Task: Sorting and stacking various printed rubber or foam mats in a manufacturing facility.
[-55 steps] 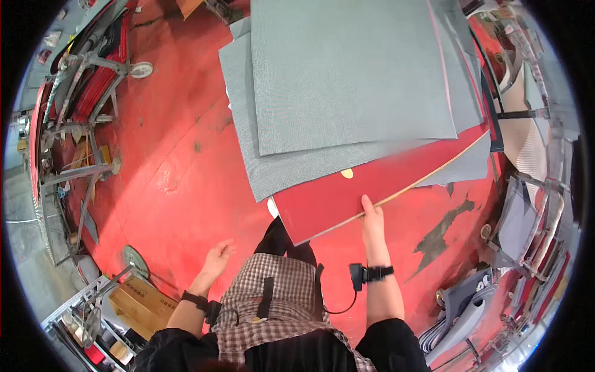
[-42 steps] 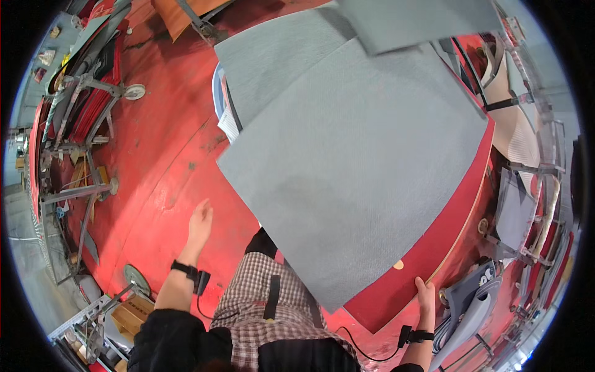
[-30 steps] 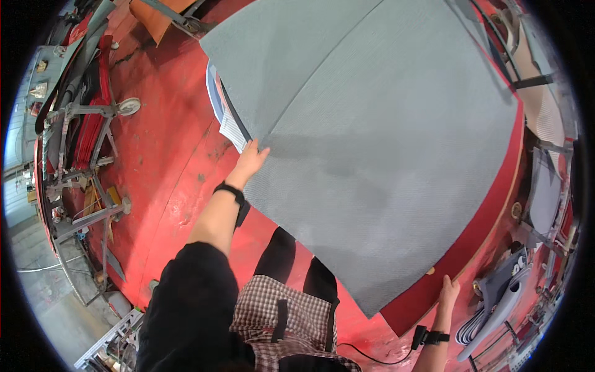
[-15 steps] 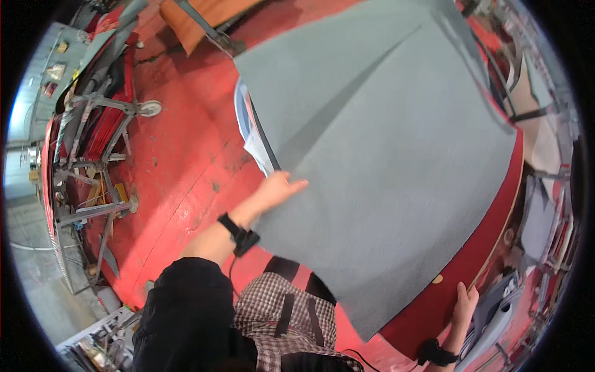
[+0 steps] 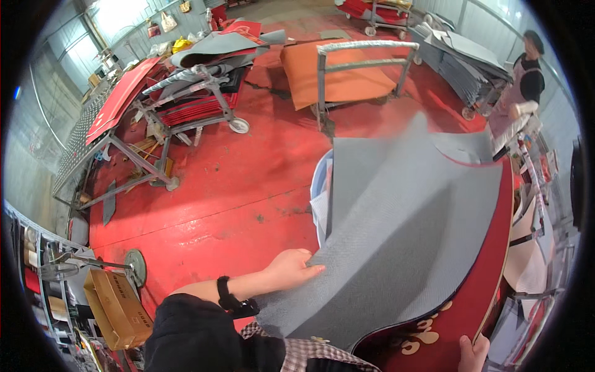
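A large, flexible grey mat (image 5: 396, 204) spreads out in front of me, its near part bowed upward and its far portion blurred by motion. My left hand (image 5: 291, 270) is closed on the left edge of this grey mat, thumb on top. Under its right side shows a dark red mat (image 5: 421, 347) with a cream pattern. At the lower right my right hand (image 5: 473, 354) grips the edge of the red mat, thumb uppermost; its other fingers are mostly hidden. A blue-rimmed round container (image 5: 317, 183) with white sheets inside stands partly behind the grey mat's left edge.
An orange sheet (image 5: 300, 77) lies on a metal-framed cart ahead. Wheeled racks with stacked red and grey mats (image 5: 214, 102) stand at the left. A cardboard box (image 5: 118, 310) sits lower left. Another person (image 5: 524, 87) stands at the far right beside stacked grey sheets (image 5: 462, 68).
My view has tilted up, showing more of the room. The grey mat has bowed and lifted near me, uncovering the red mat's cream pattern. Both hands keep their hold.
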`<act>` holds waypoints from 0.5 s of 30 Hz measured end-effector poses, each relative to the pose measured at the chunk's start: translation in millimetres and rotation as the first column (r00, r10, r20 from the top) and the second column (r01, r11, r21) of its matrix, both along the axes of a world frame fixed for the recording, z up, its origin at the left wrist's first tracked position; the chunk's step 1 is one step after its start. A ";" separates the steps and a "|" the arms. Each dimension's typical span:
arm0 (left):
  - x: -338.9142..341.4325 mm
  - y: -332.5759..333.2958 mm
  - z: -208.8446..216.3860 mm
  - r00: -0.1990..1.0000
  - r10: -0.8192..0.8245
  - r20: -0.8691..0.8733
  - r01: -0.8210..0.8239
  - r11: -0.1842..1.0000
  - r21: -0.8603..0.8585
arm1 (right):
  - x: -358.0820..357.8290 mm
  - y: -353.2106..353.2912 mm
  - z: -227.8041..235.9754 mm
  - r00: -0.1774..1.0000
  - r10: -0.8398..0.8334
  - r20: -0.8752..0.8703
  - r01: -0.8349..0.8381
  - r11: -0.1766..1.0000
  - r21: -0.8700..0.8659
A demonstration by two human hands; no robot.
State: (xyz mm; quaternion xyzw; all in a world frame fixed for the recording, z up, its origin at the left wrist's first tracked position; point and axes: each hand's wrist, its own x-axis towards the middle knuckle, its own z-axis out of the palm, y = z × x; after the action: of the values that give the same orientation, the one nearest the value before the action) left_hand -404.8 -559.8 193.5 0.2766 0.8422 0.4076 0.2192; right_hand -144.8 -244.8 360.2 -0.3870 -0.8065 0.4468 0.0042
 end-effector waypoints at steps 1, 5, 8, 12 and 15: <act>-2.9 -16.1 9.8 1.000 0.003 -0.009 -0.003 1.000 0.007 | -0.7 -15.3 10.0 1.000 -0.020 0.001 0.020 1.000 -0.016; -35.6 -108.3 52.0 0.973 0.223 0.064 -0.225 0.974 0.022 | -36.5 -83.7 44.5 0.989 0.075 -0.123 -0.066 0.995 0.081; -75.5 -185.6 79.9 0.943 0.325 0.075 -0.332 0.933 0.139 | -86.7 -148.1 63.8 0.966 0.222 -0.135 -0.175 0.940 0.294; -128.7 -287.5 122.1 0.900 0.428 0.079 -0.430 0.849 0.308 | -177.2 -246.7 49.8 0.828 0.034 -0.560 0.177 0.932 0.318; -160.6 -344.5 148.7 0.884 0.467 0.002 -0.453 0.857 0.245 | -236.7 -274.6 62.5 0.894 0.211 -0.396 0.015 0.868 0.496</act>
State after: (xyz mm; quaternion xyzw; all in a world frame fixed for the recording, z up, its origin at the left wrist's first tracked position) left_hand -565.3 -904.3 342.2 0.1033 0.8347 0.5380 0.0565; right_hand -381.5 -519.4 422.6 -0.2205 -0.8898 0.3042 0.2591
